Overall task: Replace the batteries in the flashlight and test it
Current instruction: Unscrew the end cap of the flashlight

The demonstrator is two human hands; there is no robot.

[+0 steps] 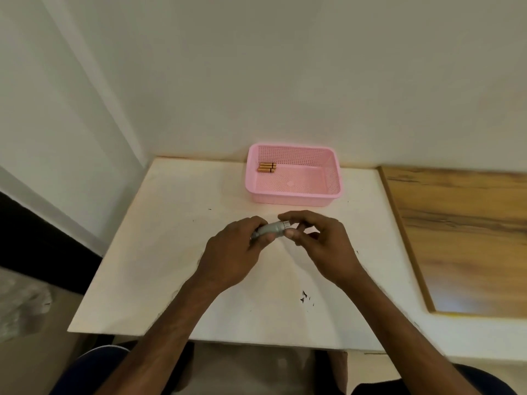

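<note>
- A small silver flashlight is held just above the middle of the white table, lying roughly level, with one end raised slightly toward the right.
- The left end of the flashlight is gripped by the left hand; its fingers are curled round the barrel, and the thumb is pressed against the near side.
- The right end is pinched by the right hand: the thumb is set on the near side and the forefinger is arched over the top, while the other fingers are loosely bent and held off the flashlight.
- Whether the end under the right fingers is a separate cap cannot be told, as that part is blurred and partly covered.
- A pink basket with perforated walls is placed farther back on the table, near the wall and apart from the hands.
- A few gold batteries are laid side by side in the left rear corner of the basket; their exact number cannot be made out.
- Small dark marks are seen on the table surface nearer the person, below the right forearm.
- A wood-grain board is set against the right side of the table.
- A pale wall is seen behind the table.
</note>
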